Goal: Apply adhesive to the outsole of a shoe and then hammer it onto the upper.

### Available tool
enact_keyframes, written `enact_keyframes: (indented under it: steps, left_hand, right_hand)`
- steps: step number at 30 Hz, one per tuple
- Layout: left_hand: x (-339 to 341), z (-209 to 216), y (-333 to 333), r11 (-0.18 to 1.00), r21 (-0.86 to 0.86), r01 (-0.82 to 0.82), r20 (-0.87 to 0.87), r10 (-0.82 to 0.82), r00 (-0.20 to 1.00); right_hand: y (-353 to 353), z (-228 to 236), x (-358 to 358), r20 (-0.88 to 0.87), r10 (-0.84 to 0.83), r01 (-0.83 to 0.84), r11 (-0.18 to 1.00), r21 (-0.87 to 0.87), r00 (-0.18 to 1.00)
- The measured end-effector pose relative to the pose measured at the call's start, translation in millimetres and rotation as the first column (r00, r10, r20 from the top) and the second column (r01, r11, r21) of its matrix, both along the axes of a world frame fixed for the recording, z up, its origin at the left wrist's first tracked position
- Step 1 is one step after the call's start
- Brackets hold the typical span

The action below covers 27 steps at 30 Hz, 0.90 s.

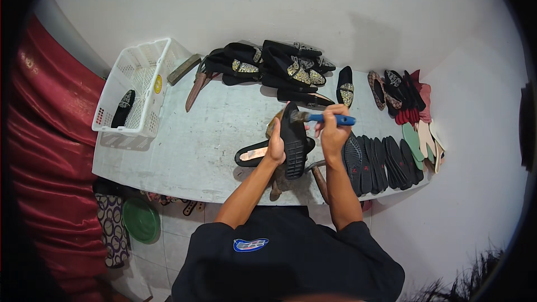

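My left hand [276, 144] grips a black shoe [295, 148] by its side, with the ribbed sole turned up and the toe pointing away from me. In my right hand [334, 126] is a paintbrush [330, 118] with a blue handle. Its bristles touch the upper part of the sole, near the toe. Under the held shoe lies another black shoe [254, 154] with a pale, shiny insole, partly hidden by my left hand. A hammer [320, 182] rests beside my right forearm, at the table's near edge.
Black shoes with glittery fronts [246, 66] are heaped along the wall. Several black soles [363, 162] stand in a row at right, beside green and cream insoles [417, 140]. A white plastic basket [151, 100] holds one shoe at left. A green basin [141, 221] stands below.
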<state>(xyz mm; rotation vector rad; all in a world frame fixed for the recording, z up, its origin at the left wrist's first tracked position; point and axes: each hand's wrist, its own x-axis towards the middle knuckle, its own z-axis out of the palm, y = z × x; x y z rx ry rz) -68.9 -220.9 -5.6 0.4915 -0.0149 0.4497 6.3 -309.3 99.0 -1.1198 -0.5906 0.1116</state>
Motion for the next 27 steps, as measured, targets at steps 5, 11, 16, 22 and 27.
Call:
enact_keyframes:
  steps: [5,11,16,22,27]
  left_hand:
    - [2.3,5.1,-0.6,0.994,0.104,0.024,-0.048,-0.019,0.999]
    - [1.1,-36.1,2.0,0.963,0.269,-0.032,0.106,0.003,0.994]
    - [0.1,7.6,-1.4,0.998,0.051,-0.033,-0.195,0.042,0.98]
    - [1.8,19.4,-4.4,0.992,0.084,-0.092,-0.147,0.103,0.984]
    - [-2.3,9.0,-6.2,0.977,0.13,-0.17,-0.248,0.198,0.948]
  right_hand:
    - [17.5,4.9,8.6,-0.011,-0.142,0.143,0.988,0.058,0.99]
    - [13.6,-6.0,-38.3,-0.018,0.066,-0.067,0.997,-0.039,0.998]
    - [-4.3,17.0,-9.2,0.023,-0.126,0.122,0.985,0.121,0.992]
    - [21.8,-1.0,0.6,0.027,-0.042,0.041,0.998,0.048,0.999]
    - [8.2,-13.1,-14.7,0.139,0.04,-0.034,0.998,-0.049,0.989]
